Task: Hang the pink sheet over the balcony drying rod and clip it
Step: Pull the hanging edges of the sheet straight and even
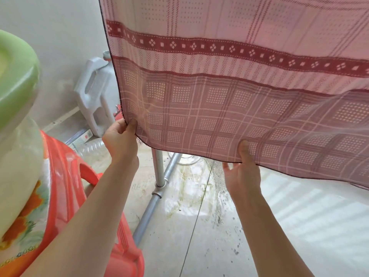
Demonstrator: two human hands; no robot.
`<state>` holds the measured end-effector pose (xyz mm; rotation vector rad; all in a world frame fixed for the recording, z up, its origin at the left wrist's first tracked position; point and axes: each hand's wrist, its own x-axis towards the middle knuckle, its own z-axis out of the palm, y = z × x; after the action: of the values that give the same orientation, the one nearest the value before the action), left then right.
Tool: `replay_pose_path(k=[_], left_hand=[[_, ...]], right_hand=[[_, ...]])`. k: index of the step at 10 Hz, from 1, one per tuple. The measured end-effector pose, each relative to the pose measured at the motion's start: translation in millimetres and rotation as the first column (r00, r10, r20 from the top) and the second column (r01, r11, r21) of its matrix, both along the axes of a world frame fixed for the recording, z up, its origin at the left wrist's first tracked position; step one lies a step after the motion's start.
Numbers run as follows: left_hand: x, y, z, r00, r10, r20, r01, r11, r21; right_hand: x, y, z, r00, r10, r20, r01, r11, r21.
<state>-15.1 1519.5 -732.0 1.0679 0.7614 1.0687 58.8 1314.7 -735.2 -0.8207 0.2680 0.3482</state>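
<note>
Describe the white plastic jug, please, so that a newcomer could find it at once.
Start at the pale wall left of the hanging pink sheet. At its foot, above the left hand, stands the white jug, its built-in handle marking it out from the clear bottles lying nearby.

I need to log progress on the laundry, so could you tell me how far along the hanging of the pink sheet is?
Done: the pink sheet already hangs down from above, though the rod itself is out of frame. In hand: the left hand pinches its lower left corner and the right hand grips the bottom hem, apparently spreading it flat. Left: clipping; no clips are visible.
</note>
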Motion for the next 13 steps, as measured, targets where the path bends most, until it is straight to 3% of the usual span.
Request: replay_pose_path(k=[1,2,3,5,7,8,9,10,11,12,13], left_hand=[[-0.8,1.6,0.6,1.000,0.010,0.019,-0.010,1.000,-0.009],[-2.5,0.5,4.2,0.998,0.050,0.035,-0.049,0.999,-0.024],[-6.8,-4.0,6.1,0.997,0.078,0.017,-0.077,0.996,-0.042],[-12.2,-13.1,7.3,0.998,-0.032,0.060,0.039,0.992,-0.117],[-14.2,-27.8,12.6,0.995,-0.090,0.042,0.097,0.967,-0.237],[-15.5,-37.1,12.0,0.995,-0.090,0.042,0.099,0.952,-0.288],[-17.6,-47.3,2.4,0.992,-0.102,0.072,0.121,0.928,-0.353],[-15.8,-78.1,-14.7,0.991,-0.134,0.004,0.125,0.911,-0.393],[-8.4,-137.4,-25.7,0.893,-0.439,-0.098,0.371,0.842,-0.391],[9.0,-190.0,-15.8,0.642,-0.766,-0.010,0.688,0.583,-0.432],[36.7,-216.3,-0.7,0.643,-0.738,0.202,0.732,0.515,-0.446]], right_hand=[[-0.8,3.5,-8.4,0.999,-0.013,-0.033,0.013,1.000,-0.008],[-1.2,2.6,-14.8,0.999,0.037,-0.026,-0.035,0.996,0.083],[3.4,-7.3,-9.8,0.992,0.126,0.012,-0.125,0.963,0.238],[22.7,-41.3,2.0,0.987,0.147,0.071,-0.163,0.861,0.482],[28.8,-63.8,2.6,0.999,0.039,0.037,-0.053,0.809,0.586],[20.6,-67.5,-1.2,0.999,-0.025,-0.024,0.033,0.895,0.445],[20.3,-74.8,-4.8,0.998,-0.035,-0.059,0.055,0.915,0.401],[18.4,-79.5,-5.3,0.998,0.000,-0.062,0.025,0.917,0.399],[13.9,-80.4,-4.8,0.998,0.031,-0.062,-0.008,0.938,0.347],[18.2,-92.4,-11.8,0.997,0.064,0.049,-0.072,0.977,0.200],[23.1,-110.0,-13.6,0.980,0.195,0.051,-0.196,0.980,0.028]])
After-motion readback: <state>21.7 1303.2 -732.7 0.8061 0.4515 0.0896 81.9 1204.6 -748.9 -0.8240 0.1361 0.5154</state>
